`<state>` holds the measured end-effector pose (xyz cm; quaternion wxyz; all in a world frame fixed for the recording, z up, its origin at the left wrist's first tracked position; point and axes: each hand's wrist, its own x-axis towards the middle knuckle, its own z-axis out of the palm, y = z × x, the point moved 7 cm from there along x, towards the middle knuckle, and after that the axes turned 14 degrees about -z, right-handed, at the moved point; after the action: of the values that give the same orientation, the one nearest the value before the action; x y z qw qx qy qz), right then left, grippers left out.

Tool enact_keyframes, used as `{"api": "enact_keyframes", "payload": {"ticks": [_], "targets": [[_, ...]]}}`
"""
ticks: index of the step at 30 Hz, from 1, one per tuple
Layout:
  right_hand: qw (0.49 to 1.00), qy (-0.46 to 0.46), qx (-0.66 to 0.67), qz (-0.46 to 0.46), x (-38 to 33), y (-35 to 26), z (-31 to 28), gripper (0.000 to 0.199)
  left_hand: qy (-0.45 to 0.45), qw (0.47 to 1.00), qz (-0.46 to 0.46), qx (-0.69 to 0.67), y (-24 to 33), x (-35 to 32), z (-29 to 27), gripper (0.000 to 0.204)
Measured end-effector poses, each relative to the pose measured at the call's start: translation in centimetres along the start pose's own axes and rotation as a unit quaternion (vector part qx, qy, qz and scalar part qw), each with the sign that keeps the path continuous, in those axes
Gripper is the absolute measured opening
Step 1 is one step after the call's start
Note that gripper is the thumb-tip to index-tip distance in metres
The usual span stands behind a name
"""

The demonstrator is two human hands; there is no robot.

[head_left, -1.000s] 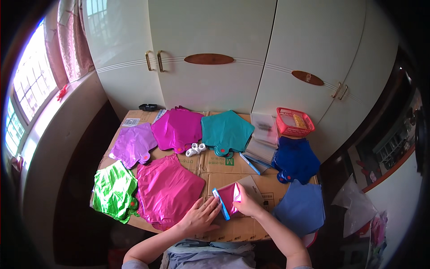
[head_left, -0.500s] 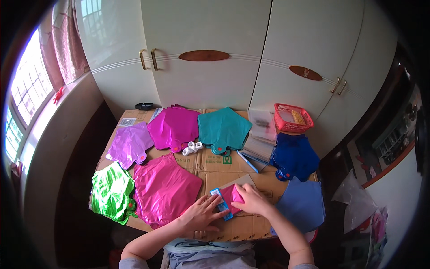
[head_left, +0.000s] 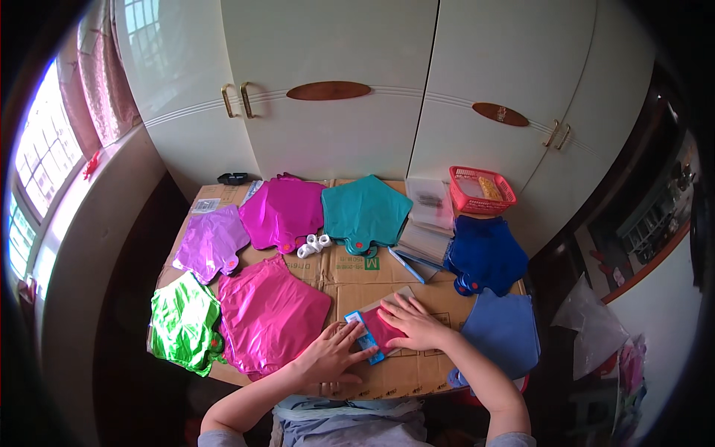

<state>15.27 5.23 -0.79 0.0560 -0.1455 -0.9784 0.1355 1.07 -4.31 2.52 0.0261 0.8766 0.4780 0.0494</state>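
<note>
My left hand (head_left: pixel 331 355) lies with its fingers spread over a blue-and-white strip (head_left: pixel 373 350) near the table's front edge. Flat on a folded pink foil piece (head_left: pixel 379 330) beside that strip rests my right hand (head_left: pixel 412 324), its fingers stretched out. Under the foil a pale flat sheet or sleeve (head_left: pixel 366 307) shows at the far edge; my right hand hides part of it. To the left of my hands spreads a large stack of pink foil pieces (head_left: pixel 272 316), which look like flat foil balloons.
More foil stacks lie around the cardboard-covered table (head_left: pixel 346 279): green (head_left: pixel 182 316), lilac (head_left: pixel 211 242), magenta (head_left: pixel 281 212), teal (head_left: pixel 365 212), dark blue (head_left: pixel 488 257) and light blue (head_left: pixel 503 331). White rolls (head_left: pixel 313 245), a blue pen-like stick (head_left: pixel 407 265), clear sleeves (head_left: pixel 430 201) and a red basket (head_left: pixel 482 191) lie farther back.
My right hand has gone from gripping the pink foil's edge to lying flat over it, fingers extended. The left hand stays on the blue-and-white strip. The whole view has shifted slightly.
</note>
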Motion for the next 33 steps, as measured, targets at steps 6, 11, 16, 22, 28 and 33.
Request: {"api": "enact_keyframes", "payload": {"ticks": [6,11,16,22,28,33], "targets": [[0.992,0.092,0.055,0.072,0.3,-0.6,0.8,0.076,-0.022,0.999,-0.03,0.017,0.1,-0.5,0.4,0.074],[0.992,0.088,0.06,0.074,0.4,-0.5,0.8,0.074,-0.032,0.999,-0.034,0.021,0.0,-0.6,0.7,0.077],[0.991,0.08,0.063,0.082,0.3,-0.5,0.8,0.074,-0.037,0.998,-0.038,0.016,0.0,-0.7,0.7,0.077],[0.992,0.076,0.061,0.08,0.3,-0.4,1.0,0.074,-0.039,0.999,-0.036,0.011,0.0,-0.7,0.5,0.077],[0.992,0.071,0.066,0.083,0.4,-0.4,1.0,0.074,-0.003,0.999,-0.031,-0.012,0.0,-0.9,0.2,0.075],[0.992,0.059,0.063,0.086,0.4,-0.6,0.8,0.076,0.107,0.992,-0.007,-0.065,0.5,-0.2,-3.0,0.056]]}}
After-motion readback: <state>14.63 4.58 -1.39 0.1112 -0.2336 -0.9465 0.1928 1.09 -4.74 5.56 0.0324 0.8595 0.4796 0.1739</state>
